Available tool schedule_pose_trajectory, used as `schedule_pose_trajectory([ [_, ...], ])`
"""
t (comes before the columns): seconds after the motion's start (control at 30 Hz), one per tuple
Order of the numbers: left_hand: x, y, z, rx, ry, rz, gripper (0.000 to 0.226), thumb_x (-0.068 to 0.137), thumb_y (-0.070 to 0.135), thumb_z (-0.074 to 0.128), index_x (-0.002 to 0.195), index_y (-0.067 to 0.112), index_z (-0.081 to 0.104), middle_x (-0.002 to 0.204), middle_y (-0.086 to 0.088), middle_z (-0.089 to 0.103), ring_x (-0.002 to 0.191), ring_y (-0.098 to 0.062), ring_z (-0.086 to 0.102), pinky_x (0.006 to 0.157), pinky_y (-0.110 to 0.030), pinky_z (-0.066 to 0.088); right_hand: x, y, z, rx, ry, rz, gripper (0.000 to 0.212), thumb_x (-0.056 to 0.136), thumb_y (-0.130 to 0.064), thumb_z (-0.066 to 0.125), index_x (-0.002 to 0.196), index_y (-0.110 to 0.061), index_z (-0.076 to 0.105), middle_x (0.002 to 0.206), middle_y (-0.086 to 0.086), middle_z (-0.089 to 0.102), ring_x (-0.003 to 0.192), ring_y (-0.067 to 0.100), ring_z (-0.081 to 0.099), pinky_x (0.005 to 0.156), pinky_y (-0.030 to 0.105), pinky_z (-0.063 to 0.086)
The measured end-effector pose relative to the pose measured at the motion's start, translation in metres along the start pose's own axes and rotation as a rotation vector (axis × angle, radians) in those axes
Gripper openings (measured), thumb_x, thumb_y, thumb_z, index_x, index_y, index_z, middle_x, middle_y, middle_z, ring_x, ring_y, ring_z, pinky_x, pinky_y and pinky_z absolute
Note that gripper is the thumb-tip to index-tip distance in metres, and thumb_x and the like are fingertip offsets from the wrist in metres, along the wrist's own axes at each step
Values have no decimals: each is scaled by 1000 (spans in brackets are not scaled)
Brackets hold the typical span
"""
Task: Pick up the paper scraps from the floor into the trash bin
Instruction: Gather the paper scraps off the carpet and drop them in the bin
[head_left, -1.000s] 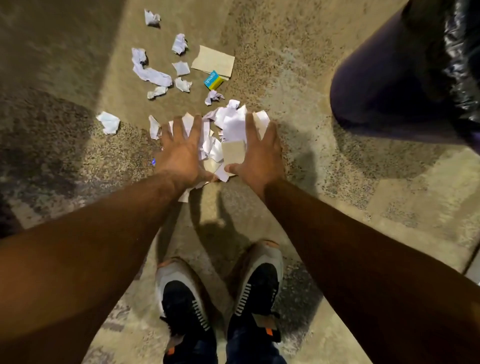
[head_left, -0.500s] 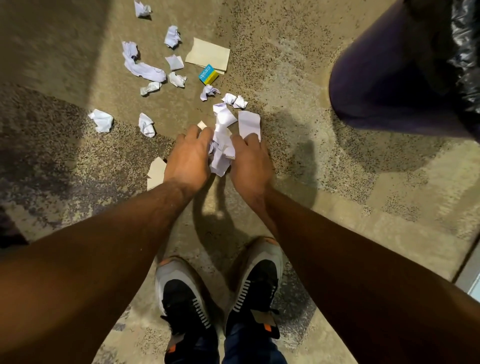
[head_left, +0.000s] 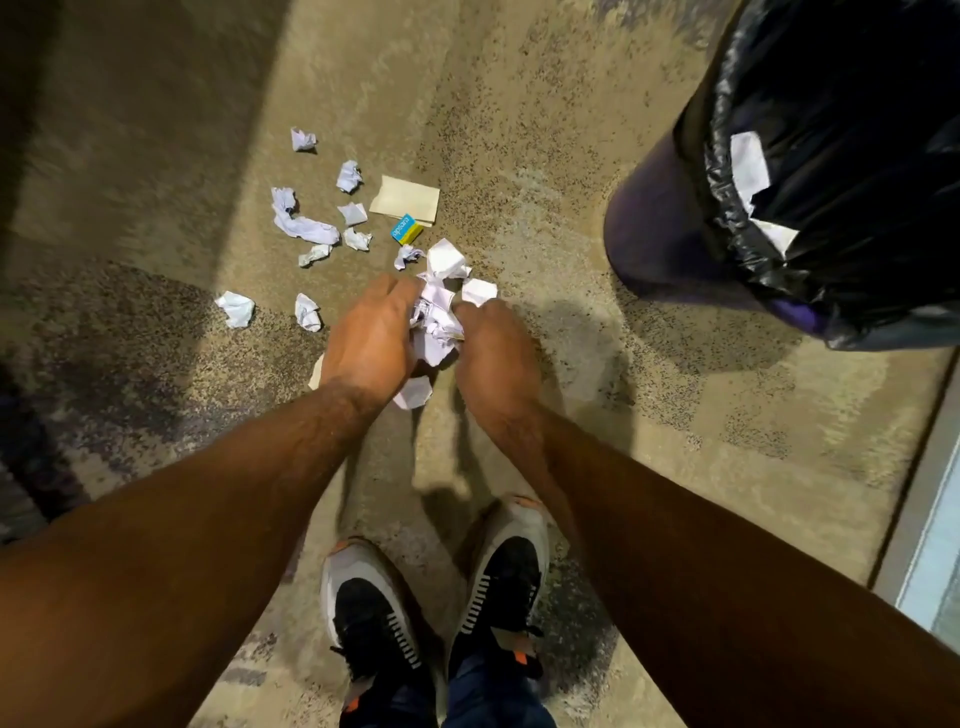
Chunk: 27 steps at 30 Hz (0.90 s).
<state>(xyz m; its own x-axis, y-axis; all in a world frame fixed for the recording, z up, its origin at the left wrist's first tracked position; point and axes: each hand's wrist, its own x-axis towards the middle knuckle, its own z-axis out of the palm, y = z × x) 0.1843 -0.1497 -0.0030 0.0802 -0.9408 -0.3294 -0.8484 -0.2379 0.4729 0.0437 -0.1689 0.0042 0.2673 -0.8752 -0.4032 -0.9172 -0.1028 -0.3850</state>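
Observation:
My left hand and my right hand press a bunch of white paper scraps between them, just above the carpet. A few pieces stick out past the fingertips, and one scrap hangs below the palms. Several crumpled white scraps lie loose on the floor beyond and to the left, with a tan sheet and a small blue and yellow box. The trash bin, purple with a black liner, stands at the upper right with white paper inside.
My two shoes stand on the patterned carpet directly below the hands. A pale strip of hard floor or wall edge runs along the right side. Dark shadow covers the far left of the carpet.
My hands went from spread flat over the heap to pressed together around it, gathering the scraps into one bunch. The view tilted, so the bin's open top shows.

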Motion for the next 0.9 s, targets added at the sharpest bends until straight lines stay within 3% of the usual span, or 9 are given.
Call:
schedule_pose_trajectory([
  [0.1, 7, 20, -23, 16, 32, 38, 47, 82, 10, 73, 126, 15, 58, 108, -9, 58, 90, -32, 59, 70, -42, 50, 1, -7, -34, -31, 56, 1, 38, 92, -1, 59, 126, -18, 63, 114, 10, 62, 102, 27, 60, 74, 31, 45],
  [0.23, 17, 55, -60, 23, 98, 88, 35, 84, 12, 66, 118, 17, 59, 110, -7, 58, 93, -33, 58, 70, -45, 51, -3, -10, -85, 11, 153, -29, 37, 91, -1, 56, 121, -19, 64, 113, 9, 59, 101, 29, 56, 76, 44, 55],
  [0.33, 25, 88, -88, 25, 152, 146, 31, 85, 9, 66, 113, 17, 59, 108, -7, 58, 92, -33, 58, 66, -41, 47, -7, -8, -125, 20, 268, -53, 33, 89, -2, 62, 118, -16, 66, 101, 8, 58, 92, 27, 55, 70, 43, 55],
  [0.4, 32, 114, -107, 10, 192, 180, 28, 86, 6, 66, 110, 15, 58, 105, -9, 58, 90, -35, 58, 64, -38, 42, -7, -6, -157, 17, 314, -68, 36, 87, 2, 62, 120, -12, 66, 103, 11, 60, 94, 29, 57, 78, 39, 52],
  [0.53, 47, 170, -137, 14, 252, 280, 36, 85, -1, 63, 116, 15, 60, 111, -6, 59, 97, -31, 57, 73, -40, 47, -11, 9, -221, -31, 322, -32, 49, 90, 3, 58, 135, -16, 55, 124, 9, 55, 114, 27, 50, 100, 35, 42],
  [0.7, 65, 232, -149, 58, 274, 392, 31, 86, -1, 64, 110, 17, 58, 110, -4, 58, 96, -30, 56, 67, -37, 45, -19, 40, -271, -28, 432, 20, 52, 87, 5, 60, 135, -14, 56, 112, 13, 58, 105, 31, 52, 93, 40, 45],
  [0.9, 82, 291, -131, 13, 229, 514, 40, 82, 5, 63, 118, 21, 58, 111, -6, 59, 97, -30, 57, 72, -43, 50, -29, 84, -297, -28, 434, 148, 54, 87, 4, 60, 137, -13, 51, 123, 12, 53, 115, 31, 49, 98, 41, 44],
])
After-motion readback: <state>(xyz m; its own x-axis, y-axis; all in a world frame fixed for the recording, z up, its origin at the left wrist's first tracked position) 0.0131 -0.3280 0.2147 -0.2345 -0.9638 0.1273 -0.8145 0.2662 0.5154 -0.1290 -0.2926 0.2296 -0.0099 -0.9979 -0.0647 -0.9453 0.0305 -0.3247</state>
